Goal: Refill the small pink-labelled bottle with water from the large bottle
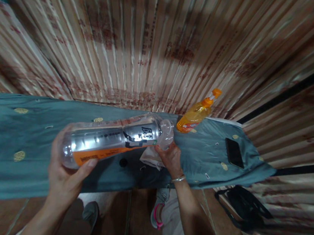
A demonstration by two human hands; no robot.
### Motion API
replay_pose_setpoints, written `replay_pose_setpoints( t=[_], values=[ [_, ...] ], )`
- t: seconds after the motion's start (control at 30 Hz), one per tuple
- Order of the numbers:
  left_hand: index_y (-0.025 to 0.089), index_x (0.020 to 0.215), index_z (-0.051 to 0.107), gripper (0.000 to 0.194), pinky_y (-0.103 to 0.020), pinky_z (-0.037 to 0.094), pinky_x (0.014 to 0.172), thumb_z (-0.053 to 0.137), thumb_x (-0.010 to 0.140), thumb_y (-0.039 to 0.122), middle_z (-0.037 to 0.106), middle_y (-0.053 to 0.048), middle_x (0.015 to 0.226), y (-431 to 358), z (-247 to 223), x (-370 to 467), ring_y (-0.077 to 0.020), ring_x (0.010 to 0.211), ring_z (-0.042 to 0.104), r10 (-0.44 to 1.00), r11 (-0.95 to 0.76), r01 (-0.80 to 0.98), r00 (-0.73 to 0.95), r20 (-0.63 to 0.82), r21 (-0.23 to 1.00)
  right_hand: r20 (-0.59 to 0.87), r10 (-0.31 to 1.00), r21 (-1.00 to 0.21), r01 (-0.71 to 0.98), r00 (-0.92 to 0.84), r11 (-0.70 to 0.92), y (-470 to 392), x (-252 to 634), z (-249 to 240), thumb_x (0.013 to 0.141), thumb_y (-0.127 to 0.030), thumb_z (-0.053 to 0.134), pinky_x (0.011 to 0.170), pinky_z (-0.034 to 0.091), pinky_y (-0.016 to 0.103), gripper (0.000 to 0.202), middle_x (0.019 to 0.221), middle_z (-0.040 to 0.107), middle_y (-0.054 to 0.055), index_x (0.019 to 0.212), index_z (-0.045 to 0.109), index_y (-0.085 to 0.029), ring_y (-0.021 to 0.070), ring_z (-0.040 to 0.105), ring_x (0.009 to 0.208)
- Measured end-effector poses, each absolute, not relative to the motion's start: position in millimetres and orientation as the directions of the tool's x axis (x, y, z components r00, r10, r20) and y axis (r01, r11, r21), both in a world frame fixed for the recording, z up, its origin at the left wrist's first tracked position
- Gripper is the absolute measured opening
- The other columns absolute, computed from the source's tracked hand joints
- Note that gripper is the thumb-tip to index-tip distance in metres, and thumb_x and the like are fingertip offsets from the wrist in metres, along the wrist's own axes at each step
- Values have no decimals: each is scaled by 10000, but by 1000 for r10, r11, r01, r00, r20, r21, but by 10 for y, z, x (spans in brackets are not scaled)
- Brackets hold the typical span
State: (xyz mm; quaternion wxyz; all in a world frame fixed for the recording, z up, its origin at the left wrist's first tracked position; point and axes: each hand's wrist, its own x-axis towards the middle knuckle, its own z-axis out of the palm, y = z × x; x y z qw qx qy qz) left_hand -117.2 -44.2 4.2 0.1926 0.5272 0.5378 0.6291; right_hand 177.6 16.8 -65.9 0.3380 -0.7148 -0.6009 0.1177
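Observation:
A large clear plastic bottle (pixel 108 138) with a silver and orange label is held lengthwise above the covered table, its mouth end to the right. My left hand (pixel 66 175) wraps around its base, thumb on the orange part. At the neck, my right hand (pixel 170 157) grips the bottle; some of its fingers are hidden behind the clear plastic. Below the right hand lies a white cloth (pixel 150 158), partly covered from sight. A small round black thing, perhaps a cap (pixel 123 162), rests on the tablecloth under the bottle.
An orange pump bottle (pixel 195 116) stands at the back of the green cloth-covered table (pixel 37 133). A black phone (pixel 234 153) lies at the right. Pleated curtains (pixel 132 42) rise behind the table. On the floor at the right is a black bag (pixel 245 206).

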Motion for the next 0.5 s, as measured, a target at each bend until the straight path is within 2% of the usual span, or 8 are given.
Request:
replay_pose_setpoints(
  t=[0.13,0.3,0.5],
  values=[
    [289,1480,614,1038,-654,392,1276,982,546,552,626,-141,1533,-439,96,-1141,-441,1455,573,840,-294,178,-420,342,939,242,941,-630,776,237,-34,168,1792,-663,844,-430,845,809,655,406,406,985,833,132,1132,688,-190,297,821,922],
    [266,1464,619,1023,-653,407,1270,972,552,569,630,-151,1513,-432,109,-1139,-442,1435,589,835,-294,224,-412,364,929,242,937,-638,769,251,-41,168,1779,-661,843,-422,844,804,648,385,394,990,837,120,1138,701,-203,282,821,920],
    [311,1492,597,983,-615,414,1275,960,605,531,612,-123,1550,-443,38,-1177,-414,1475,561,830,-329,252,-382,406,910,240,937,-625,779,254,-52,172,1765,-654,846,-431,834,792,646,380,405,968,829,124,1146,709,-189,286,819,910]
  ],
)
